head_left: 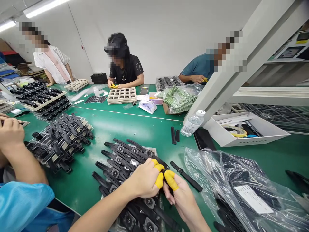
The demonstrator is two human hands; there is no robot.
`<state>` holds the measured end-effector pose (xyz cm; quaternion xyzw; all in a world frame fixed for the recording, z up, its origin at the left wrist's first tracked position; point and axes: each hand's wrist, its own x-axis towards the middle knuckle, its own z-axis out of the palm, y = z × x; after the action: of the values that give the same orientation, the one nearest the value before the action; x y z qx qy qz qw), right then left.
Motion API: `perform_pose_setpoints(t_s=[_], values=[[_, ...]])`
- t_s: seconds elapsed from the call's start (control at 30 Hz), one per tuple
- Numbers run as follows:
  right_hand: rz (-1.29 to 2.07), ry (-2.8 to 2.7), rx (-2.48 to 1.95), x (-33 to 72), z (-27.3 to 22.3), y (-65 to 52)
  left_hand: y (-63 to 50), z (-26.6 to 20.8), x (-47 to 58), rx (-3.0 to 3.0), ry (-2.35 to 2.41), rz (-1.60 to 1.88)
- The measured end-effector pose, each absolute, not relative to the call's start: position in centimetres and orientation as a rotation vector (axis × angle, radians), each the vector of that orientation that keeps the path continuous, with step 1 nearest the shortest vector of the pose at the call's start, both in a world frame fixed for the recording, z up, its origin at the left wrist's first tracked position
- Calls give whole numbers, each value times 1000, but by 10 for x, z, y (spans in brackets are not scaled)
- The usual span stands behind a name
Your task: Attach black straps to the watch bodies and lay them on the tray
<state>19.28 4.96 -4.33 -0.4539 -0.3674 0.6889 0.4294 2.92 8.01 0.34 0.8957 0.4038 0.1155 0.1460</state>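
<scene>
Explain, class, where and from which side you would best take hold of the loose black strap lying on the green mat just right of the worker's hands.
Probably at the middle of the loose black strap, from above with fingers across its narrow width. It lies flat and alone on the green mat, running diagonally, with bare mat along both long edges; the plastic bag crowds its far right end.

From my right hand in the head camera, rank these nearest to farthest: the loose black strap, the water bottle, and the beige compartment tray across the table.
1. Loose black strap: just right of the right hand.
2. Water bottle: lying mid-table, by the white post.
3. Beige compartment tray: far side, before the person in black.
</scene>
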Motion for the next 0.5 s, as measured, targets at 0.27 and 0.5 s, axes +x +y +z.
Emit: perform_pose_setpoints(t_s=[0.27,0.5], values=[[1719,-881,-1110,193,-40,48,82,-3,25,2414,1100,502],[1849,-659,-1051,196,-36,51,83,-3,29,2602,1134,447]])
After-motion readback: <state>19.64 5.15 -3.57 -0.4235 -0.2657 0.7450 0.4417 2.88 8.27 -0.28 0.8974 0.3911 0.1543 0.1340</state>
